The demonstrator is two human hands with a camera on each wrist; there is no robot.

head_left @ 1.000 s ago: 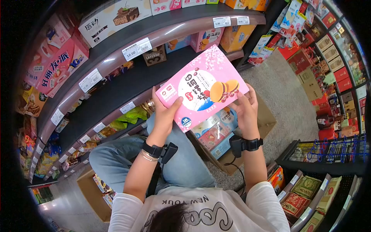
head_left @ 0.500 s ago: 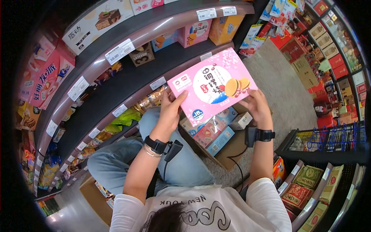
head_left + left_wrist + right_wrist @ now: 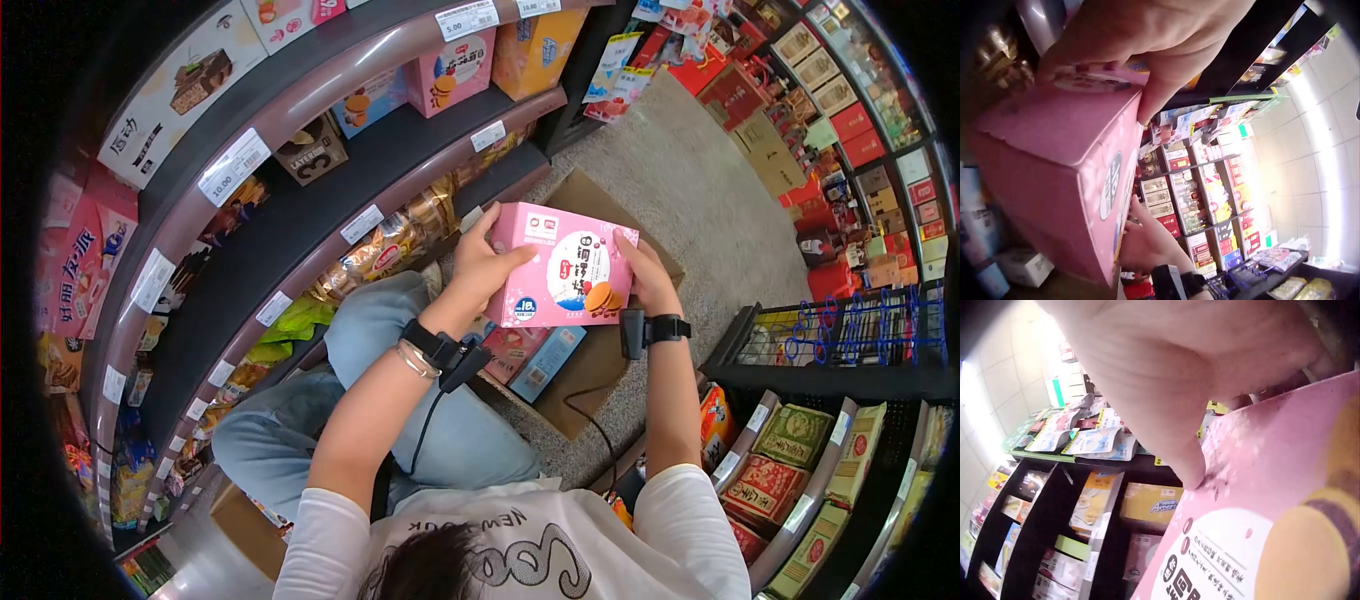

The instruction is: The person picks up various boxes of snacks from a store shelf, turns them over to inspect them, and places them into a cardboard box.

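A pink snack box [image 3: 536, 272] with pancake pictures is held in both hands above an open cardboard carton [image 3: 600, 385]. My left hand [image 3: 485, 265] grips its left end, thumb on the printed face and fingers round the far edge. At the opposite end, my right hand [image 3: 652, 278] holds the box with its thumb on the front. The left wrist view shows the pink box [image 3: 1041, 169] from its end. In the right wrist view the right thumb [image 3: 1188, 465] presses near the edge of the printed face. Inside the carton lie a blue box [image 3: 550, 360] and a pinkish box [image 3: 512, 350].
A curved shelf [image 3: 300, 235] with price tags runs along the left, holding a similar pink box [image 3: 452, 72], an orange box [image 3: 535, 55] and bagged snacks [image 3: 400, 240]. Another carton [image 3: 245, 530] stands behind the left knee. Packets fill a rack [image 3: 770, 490] at right.
The pink box has come down and closer to my body, and its face is tipped more steeply. Both hands have kept hold of it. The head view has shifted.
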